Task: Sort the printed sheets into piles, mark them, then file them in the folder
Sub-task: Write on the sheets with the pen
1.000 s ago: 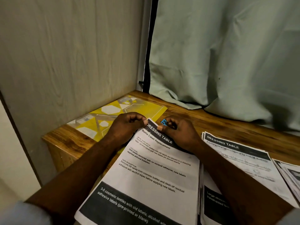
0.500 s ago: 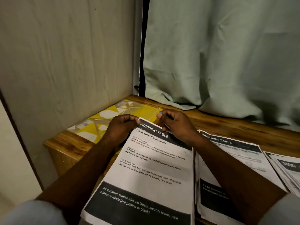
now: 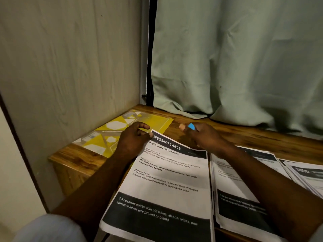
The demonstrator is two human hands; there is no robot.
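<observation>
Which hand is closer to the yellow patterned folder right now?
Left. The left hand overlaps the yellow patterned plastic folder, holding a corner of the white printed sheet; the right hand is off to its right over the brown wooden table, pinching a small blue tab.

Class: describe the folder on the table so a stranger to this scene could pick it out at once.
Look at the wooden table, at its far left corner by the pale wall panel. The folder lies flat there, left of the printed sheets. Unlike those black-and-white pages, it is yellow with white and grey shapes.
</observation>
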